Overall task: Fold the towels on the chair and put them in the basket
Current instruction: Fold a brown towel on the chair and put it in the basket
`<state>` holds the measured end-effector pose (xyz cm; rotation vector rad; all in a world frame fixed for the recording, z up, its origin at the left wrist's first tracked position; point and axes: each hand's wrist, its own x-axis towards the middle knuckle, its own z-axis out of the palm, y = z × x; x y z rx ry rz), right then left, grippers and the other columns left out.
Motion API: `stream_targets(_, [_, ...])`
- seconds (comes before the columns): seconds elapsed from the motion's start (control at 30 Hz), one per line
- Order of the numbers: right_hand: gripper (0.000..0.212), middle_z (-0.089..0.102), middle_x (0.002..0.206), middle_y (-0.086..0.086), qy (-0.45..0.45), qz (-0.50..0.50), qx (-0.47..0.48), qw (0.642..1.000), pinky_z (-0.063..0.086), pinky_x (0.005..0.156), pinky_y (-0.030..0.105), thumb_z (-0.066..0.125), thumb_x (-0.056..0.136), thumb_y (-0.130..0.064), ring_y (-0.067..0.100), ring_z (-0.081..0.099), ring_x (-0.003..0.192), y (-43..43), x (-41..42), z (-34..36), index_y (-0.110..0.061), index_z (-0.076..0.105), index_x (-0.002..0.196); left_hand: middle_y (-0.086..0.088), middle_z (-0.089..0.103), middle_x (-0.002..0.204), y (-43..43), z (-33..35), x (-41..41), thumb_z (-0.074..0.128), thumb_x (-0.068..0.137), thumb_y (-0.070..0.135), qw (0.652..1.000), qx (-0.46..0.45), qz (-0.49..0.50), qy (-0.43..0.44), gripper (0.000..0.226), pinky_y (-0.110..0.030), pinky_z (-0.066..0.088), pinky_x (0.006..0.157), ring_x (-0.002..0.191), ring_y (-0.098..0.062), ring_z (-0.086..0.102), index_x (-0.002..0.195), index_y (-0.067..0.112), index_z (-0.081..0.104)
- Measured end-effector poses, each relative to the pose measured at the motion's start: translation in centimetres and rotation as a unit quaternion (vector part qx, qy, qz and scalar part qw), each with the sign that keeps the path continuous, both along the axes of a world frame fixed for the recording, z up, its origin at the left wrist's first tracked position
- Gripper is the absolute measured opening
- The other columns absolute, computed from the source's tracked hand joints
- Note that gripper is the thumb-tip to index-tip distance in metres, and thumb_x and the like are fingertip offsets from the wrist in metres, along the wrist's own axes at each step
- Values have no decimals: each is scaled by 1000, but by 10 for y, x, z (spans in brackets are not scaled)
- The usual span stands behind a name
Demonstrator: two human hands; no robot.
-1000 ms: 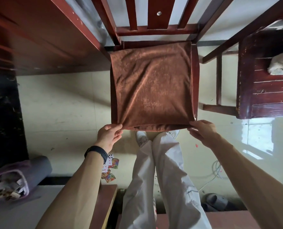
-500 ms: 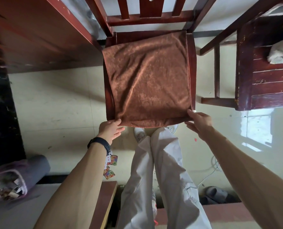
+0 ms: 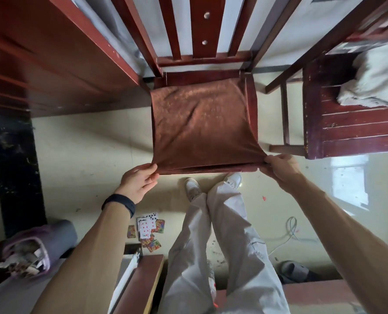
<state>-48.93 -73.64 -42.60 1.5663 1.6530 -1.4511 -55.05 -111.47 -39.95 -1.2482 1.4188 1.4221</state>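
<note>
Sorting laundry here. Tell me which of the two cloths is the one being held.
The brown towel spread on the near chair: left hand and right hand pinch its front corners. The white cloth lies untouched, bunched on the other chair.

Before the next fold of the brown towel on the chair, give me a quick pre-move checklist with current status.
1. Left hand pinching near-left corner of the brown towel: ok.
2. Right hand pinching near-right corner: ok.
3. Towel spread flat on the chair seat: not ok, creases run across the middle.
4. Far edge square to the seat back: not ok, it sits skewed.
5. Basket within reach: cannot tell, none clearly in view.
</note>
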Motion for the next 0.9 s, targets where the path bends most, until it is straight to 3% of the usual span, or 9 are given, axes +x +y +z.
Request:
stream_targets(0.07, [13, 67, 88, 26, 32, -3, 3, 999, 62, 83, 37, 60, 89, 2, 33, 70, 80, 4, -9, 44, 9, 62, 101, -8, 69, 103, 1, 41, -14, 75, 86, 11, 1000, 12, -4, 21, 19, -37, 51, 100, 85, -17, 69, 101, 15, 64])
stream_targets(0.13, [8, 69, 85, 24, 72, -34, 18, 997, 63, 76, 32, 64, 89, 4, 31, 71, 76, 8, -20, 91, 7, 62, 96, -6, 70, 96, 5, 87, -30, 72, 88, 6, 999, 17, 5, 52, 18, -38, 50, 101, 82, -18, 68, 88, 19, 59])
stream_targets(0.27, [12, 72, 97, 30, 136, -86, 9, 987, 59, 91, 46, 73, 83, -1, 36, 73, 90, 14, -31, 167, 6, 66, 90, -2, 66, 89, 11, 164, -58, 65, 92, 3, 995, 24, 3, 101, 22, -35, 48, 98, 79, -14, 65, 82, 21, 58])
stream_targets(0.4, [29, 72, 95, 33, 118, -69, -10, 991, 57, 91, 59, 78, 67, -7, 33, 71, 81, 11, -15, 201, 11, 70, 88, 2, 62, 78, 9, 204, -60, 55, 99, 6, 994, -9, -69, 88, 22, -34, 43, 102, 53, -4, 64, 85, 23, 60])
stream_targets(0.57, [24, 71, 79, 21, 128, -64, -35, 989, 59, 85, 58, 70, 81, 8, 26, 71, 63, 1, -2, 235, 11, 67, 104, -1, 63, 94, 5, 229, -51, 44, 100, 4, 986, -15, -138, 97, 30, -34, 39, 102, 79, -12, 60, 90, 23, 66])
stream_targets(0.67, [26, 72, 84, 12, 125, 6, -17, 992, 61, 73, 43, 58, 90, 11, 12, 70, 57, -7, -3, 248, -8, 73, 99, -3, 63, 100, 13, 236, -44, 39, 96, 1, 974, -29, -196, 109, 35, -34, 36, 104, 78, -14, 56, 99, 18, 69])
stream_targets(0.73, [38, 73, 80, 3, 111, 85, 48, 989, 63, 75, 49, 53, 86, 8, 14, 71, 69, -10, -6, 253, -19, 79, 87, -4, 66, 99, 18, 242, -44, 49, 90, -2, 960, -47, -240, 136, 31, -33, 40, 102, 77, -15, 55, 101, 14, 73])
stream_targets(0.8, [38, 69, 73, -5, 105, 184, 113, 971, 63, 75, 49, 54, 80, 1, 21, 70, 76, -12, -8, 264, -27, 79, 88, -4, 69, 99, 20, 249, -47, 67, 81, -5, 919, -83, -333, 193, 31, -27, 45, 92, 85, -16, 58, 106, 11, 76])
stream_targets(0.9, [33, 68, 90, -6, 130, 317, 190, 920, 62, 78, 45, 62, 85, -5, 25, 71, 88, -17, -8, 278, -26, 75, 107, 1, 70, 99, 21, 257, -50, 78, 76, 1, 843, -141, -442, 272, 39, -22, 43, 84, 93, -17, 62, 113, 13, 74])
